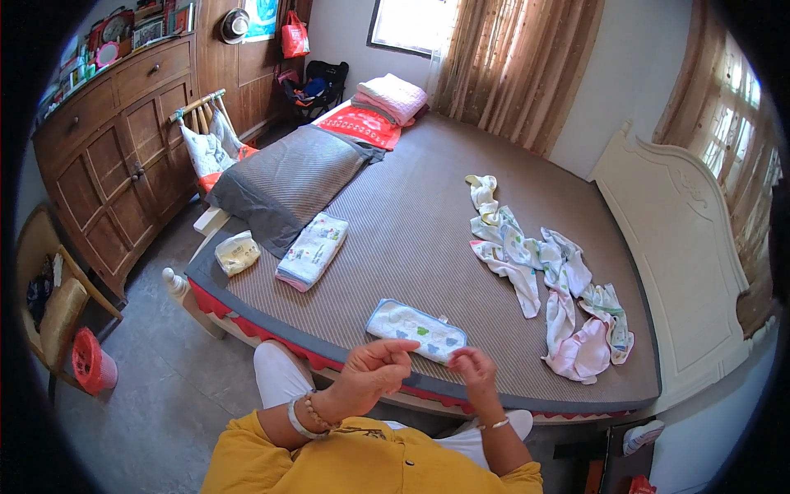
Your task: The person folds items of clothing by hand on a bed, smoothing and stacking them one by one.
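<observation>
Head view — left hand (370, 372) fingers curled, empty | right hand (473, 368) fingers pinched, empty | two folded cloths (415, 330) — one loose pile (547, 276)

One view only: head-worn fisheye, aimed down and forward over the bed (428, 247) from its near edge; hands (374, 370) were seen close below.

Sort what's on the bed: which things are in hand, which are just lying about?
In hand: folded blue-edged cloth, nearest left hand and right hand; loose baby clothes.
Lying about: folded patterned stack, grey pillow, pink folded blanket.
</observation>
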`<state>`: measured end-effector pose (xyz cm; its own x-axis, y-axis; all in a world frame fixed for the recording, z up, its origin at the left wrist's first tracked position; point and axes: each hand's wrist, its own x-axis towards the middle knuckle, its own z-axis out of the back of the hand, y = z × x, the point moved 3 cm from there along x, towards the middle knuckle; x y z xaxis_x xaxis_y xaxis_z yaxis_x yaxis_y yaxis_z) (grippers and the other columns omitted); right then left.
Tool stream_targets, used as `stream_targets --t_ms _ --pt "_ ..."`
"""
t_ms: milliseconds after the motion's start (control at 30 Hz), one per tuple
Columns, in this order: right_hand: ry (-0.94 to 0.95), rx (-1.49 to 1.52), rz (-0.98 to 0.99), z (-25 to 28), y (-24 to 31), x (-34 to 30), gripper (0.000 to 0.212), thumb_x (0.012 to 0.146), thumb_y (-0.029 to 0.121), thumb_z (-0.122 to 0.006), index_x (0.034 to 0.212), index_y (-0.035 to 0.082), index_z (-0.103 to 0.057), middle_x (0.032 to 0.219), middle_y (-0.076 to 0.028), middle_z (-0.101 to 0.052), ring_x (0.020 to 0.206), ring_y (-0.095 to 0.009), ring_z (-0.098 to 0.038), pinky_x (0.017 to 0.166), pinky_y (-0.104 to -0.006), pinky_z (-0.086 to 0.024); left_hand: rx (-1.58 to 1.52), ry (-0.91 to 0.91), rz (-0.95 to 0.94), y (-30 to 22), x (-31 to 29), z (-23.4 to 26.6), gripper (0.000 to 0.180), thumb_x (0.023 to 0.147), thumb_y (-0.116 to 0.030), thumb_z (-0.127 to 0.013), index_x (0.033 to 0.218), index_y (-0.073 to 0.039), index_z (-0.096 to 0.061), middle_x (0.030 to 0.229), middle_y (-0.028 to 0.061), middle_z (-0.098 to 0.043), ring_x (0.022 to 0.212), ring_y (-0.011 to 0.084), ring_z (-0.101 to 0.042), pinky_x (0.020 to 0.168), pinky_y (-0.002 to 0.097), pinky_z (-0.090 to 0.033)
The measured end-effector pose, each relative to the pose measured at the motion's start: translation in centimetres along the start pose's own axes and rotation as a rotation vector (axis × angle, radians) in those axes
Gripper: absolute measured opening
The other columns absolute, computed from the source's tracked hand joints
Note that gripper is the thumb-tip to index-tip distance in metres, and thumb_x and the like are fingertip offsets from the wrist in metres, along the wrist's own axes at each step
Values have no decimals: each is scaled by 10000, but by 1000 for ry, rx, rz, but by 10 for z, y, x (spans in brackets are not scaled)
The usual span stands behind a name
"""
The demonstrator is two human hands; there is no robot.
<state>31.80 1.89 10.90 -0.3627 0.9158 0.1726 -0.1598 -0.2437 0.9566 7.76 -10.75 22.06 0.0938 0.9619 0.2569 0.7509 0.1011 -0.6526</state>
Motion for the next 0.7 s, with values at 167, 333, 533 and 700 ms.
stream_targets --t_ms 167,333,533,700 --pt "498 220 142 -54 119 -28 172 954 147 -576 987 -8 -645 790 -52 -642 677 -106 -594 607 -231 -477 225 84 -24 18 -4 -6 379 960 -71 -628 1337 -51 -605 837 5 -617 672 46 -506 576 182 -411" --pt "593 206 224 -67 141 -31 153 936 150 -586 961 8 -637 729 -29 -600 613 -118 -541 551 -239 -432 220 112 42 17 -12 -4 356 963 -116 -649 1312 -47 -629 865 5 -643 731 41 -526 599 182 -419" --pt "497 41 367 -69 142 -35 136 879 139 -632 911 8 -621 690 -84 -567 565 -164 -517 514 -284 -388 244 128 -4 20 -15 -2 342 967 -103 -637 1305 -47 -636 892 11 -641 756 59 -539 636 192 -433" --pt "513 70 359 -64 143 -37 134 858 130 -644 866 -1 -614 676 -90 -574 534 -180 -496 498 -287 -372 300 209 -49 19 -16 -6 359 962 -95 -640 1317 -46 -625 916 20 -634 789 78 -545 654 201 -437"
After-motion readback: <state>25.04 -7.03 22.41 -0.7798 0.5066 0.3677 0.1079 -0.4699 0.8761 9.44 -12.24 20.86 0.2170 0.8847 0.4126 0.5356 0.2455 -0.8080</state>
